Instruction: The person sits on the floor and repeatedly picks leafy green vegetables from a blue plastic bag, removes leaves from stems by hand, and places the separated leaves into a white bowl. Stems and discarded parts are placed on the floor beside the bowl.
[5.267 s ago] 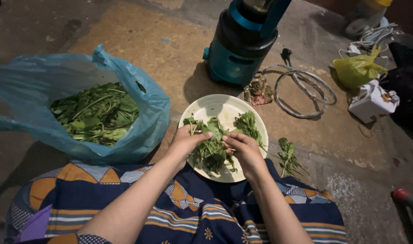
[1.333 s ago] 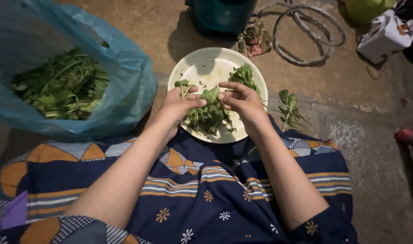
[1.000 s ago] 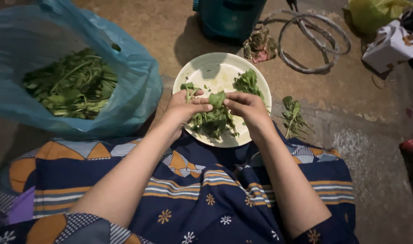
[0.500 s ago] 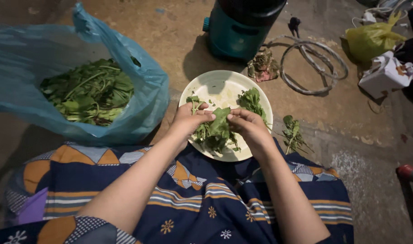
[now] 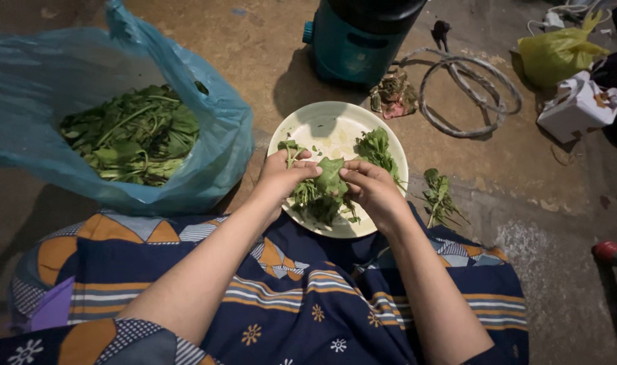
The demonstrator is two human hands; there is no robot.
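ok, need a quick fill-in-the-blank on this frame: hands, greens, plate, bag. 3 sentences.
1. Both hands, left hand and right hand, pinch one green ____ above the plate.
2. The blue bag of greens lies on the person's ____ side.
3. A small sprig lies on the ____ beside the plate.

Missing words: leaf; left; floor

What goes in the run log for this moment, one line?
left hand: pinching leaf | right hand: pinching same leaf | over plate | bag of greens beside, open
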